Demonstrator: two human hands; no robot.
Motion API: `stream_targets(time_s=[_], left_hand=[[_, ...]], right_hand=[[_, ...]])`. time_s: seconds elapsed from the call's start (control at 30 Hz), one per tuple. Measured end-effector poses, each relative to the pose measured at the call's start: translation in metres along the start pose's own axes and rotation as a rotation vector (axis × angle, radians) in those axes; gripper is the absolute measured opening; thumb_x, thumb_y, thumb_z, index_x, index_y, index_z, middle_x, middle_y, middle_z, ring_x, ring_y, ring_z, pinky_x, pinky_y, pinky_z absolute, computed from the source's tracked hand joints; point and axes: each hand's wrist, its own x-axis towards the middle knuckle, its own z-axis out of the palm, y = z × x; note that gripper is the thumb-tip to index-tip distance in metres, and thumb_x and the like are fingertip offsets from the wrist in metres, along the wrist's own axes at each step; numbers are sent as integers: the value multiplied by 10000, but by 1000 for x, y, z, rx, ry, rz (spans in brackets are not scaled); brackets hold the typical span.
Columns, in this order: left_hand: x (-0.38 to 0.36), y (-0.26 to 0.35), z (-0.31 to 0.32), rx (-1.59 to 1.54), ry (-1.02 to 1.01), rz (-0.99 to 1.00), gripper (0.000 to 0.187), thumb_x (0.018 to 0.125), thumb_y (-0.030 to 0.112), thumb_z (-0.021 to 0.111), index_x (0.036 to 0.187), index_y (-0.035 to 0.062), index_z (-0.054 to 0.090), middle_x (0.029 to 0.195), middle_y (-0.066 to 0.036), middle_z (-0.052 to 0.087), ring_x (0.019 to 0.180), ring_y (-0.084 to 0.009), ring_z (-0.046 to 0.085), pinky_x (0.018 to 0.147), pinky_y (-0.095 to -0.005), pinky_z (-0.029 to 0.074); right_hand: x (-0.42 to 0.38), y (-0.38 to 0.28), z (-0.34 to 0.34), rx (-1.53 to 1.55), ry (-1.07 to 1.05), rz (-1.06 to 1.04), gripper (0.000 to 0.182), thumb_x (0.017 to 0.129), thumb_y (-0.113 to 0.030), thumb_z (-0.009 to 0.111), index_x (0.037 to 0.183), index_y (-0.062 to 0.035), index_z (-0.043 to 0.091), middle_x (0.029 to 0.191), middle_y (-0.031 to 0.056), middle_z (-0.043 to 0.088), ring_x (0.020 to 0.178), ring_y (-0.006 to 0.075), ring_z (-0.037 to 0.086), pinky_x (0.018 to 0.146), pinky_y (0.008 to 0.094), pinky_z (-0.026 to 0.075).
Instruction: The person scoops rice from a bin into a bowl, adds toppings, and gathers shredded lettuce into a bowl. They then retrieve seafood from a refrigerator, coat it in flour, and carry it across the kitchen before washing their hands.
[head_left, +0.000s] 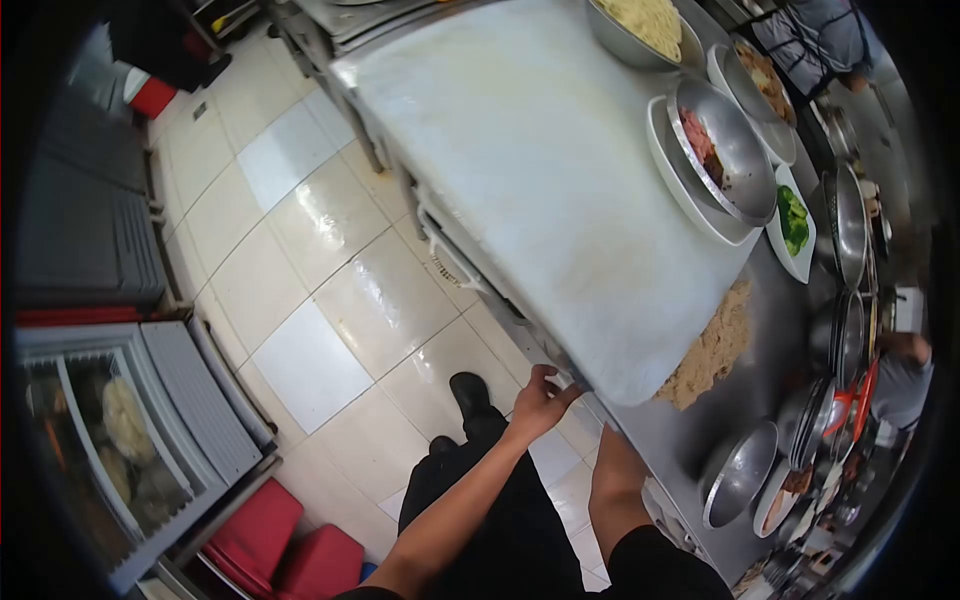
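Note:
My left hand (542, 400) reaches from the lower middle to the near corner of a large white cutting board (500, 180). Its fingers curl on the board's edge and the thumb points up. The board lies on a steel counter (680, 440). My right forearm (612, 470) runs up to the counter's edge just right of the left hand. The right hand itself is hidden there. A brown woven cloth (715, 350) sticks out from under the board's right side.
Along the board's far side stand a bowl of noodles (650, 25), a steel bowl with meat (720, 150) and a plate of greens (795, 225). Steel bowls (740, 470) and pots crowd the counter's right. Other people (900, 380) work beyond. Red stools (290, 545) and a glass case (110, 440) stand on the tiled floor at left.

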Motion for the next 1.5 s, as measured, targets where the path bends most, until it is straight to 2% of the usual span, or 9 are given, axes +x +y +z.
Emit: stream_targets(time_s=[0.13, 0.23, 0.33, 0.43, 0.57, 0.83, 1.3, 1.47, 1.5], left_hand=[[56, -67, 51, -50, 230, 650, 282, 661, 120, 664, 858, -50, 558, 768, -168, 623, 726, -282, 607, 643, -361, 468], [64, -99, 58, -263, 281, 501, 212, 677, 88, 619, 830, -51, 572, 764, -157, 629, 727, -247, 609, 628, -354, 462], [5, -7, 5, -201, 326, 378, 178, 665, 74, 588, 793, -48, 574, 690, -112, 612, 686, -187, 584, 593, -290, 444], [-32, -15, -39, -327, 161, -36, 99, 632, -18, 539, 731, -26, 541, 654, -45, 563, 598, -111, 499, 544, -258, 413], [-62, -36, -83, -263, 381, -14, 153, 611, -66, 481, 590, 64, 401, 556, 5, 462, 474, -51, 374, 404, -218, 282], [-53, -53, -120, -310, 451, 76, 82, 630, -32, 433, 661, 15, 492, 517, -36, 486, 333, -91, 385, 293, -234, 293], [28, -16, 27, -364, 16, 176, 170, 794, 52, 547, 884, -91, 530, 727, -138, 605, 479, -166, 553, 403, -279, 457], [-16, -31, 17, 69, -594, -249, 478, 847, 488, 454, 1144, 115, 470, 954, -95, 560, 890, -236, 553, 669, -412, 505], [-51, -55, 8, 223, -965, 183, 596, 816, 588, 440, 1179, 115, 439, 997, -104, 547, 892, -240, 547, 723, -457, 480]], right_hand=[[7, 9, -15, 105, 18, 31, 178, 724, -158, 636, 875, -78, 583, 895, 80, 576, 807, 212, 535, 746, 396, 437], [2, 9, -25, 163, 19, 56, 173, 724, -152, 632, 871, -79, 580, 891, 76, 575, 798, 208, 534, 742, 396, 439], [-12, 5, -32, 219, 3, 86, 167, 723, -147, 627, 868, -81, 578, 886, 73, 574, 790, 204, 534, 738, 397, 441], [-34, 2, -41, 275, -16, 124, 161, 722, -141, 623, 865, -82, 576, 881, 69, 574, 782, 200, 534, 733, 397, 442], [-75, -4, -55, 341, -39, 184, 154, 722, -134, 617, 861, -84, 572, 874, 64, 573, 771, 195, 533, 728, 397, 445], [-208, -18, -129, 140, -150, 371, 233, 686, -50, 566, 918, -73, 554, 907, 55, 561, 768, 190, 536, 728, 412, 458], [-348, -97, -269, -203, -126, 256, 167, 553, 89, 551, 714, 46, 546, 665, 108, 582, 545, 201, 572, 498, 317, 507], [-366, -140, -282, -265, -233, 153, 261, 494, 85, 530, 747, 80, 593, 661, 124, 611, 490, 220, 579, 454, 334, 510], [-369, -155, -280, -255, -267, 135, 261, 494, 85, 530, 747, 80, 593, 661, 124, 611, 490, 220, 579, 454, 334, 510]])
